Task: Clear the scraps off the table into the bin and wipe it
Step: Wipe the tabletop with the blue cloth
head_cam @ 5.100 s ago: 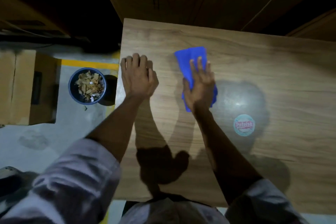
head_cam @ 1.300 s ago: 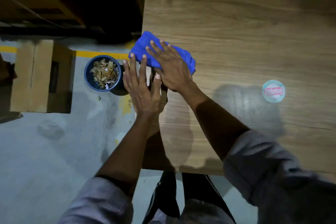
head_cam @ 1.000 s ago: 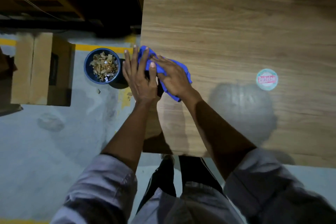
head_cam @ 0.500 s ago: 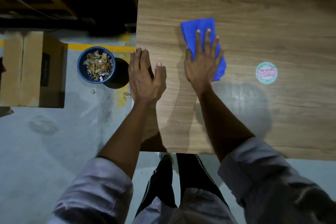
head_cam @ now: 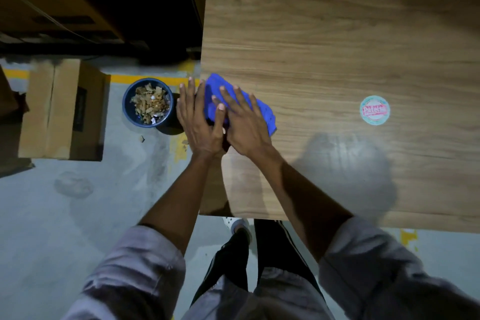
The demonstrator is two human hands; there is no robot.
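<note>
Blue cloth (head_cam: 262, 112) is lying bunched at the left edge of the wooden table (head_cam: 311, 47), where I am pressing it down under my right hand (head_cam: 244, 125), fingers straight and spread rather than curled round it. I am holding my left hand (head_cam: 200, 122) just beside it at the table's edge, fingers straight and relaxed, thumb over the cloth. Down on the floor, the blue bin (head_cam: 129, 112) is sitting near that edge, holding tan scraps (head_cam: 149, 105) (a round sticker (head_cam: 374, 110) is showing well to the right on the tabletop).
</note>
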